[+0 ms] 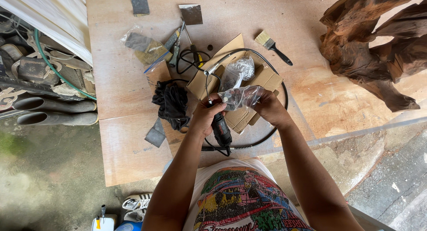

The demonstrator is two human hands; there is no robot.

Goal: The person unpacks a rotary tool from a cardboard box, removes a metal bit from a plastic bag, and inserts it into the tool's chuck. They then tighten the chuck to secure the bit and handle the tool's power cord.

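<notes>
Nearest, the left hand (205,117) grips the black rotary tool (221,129) upright over the plywood table (124,102), best kept steady, I judge, while the right hand (269,108) pinches the crinkled clear plastic bag (240,97) just beyond, above cardboard (240,77).

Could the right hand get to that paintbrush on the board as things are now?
Probably not at once: the right hand is busy holding a clear plastic bag. The paintbrush itself lies in the open, with nothing over it.
</notes>
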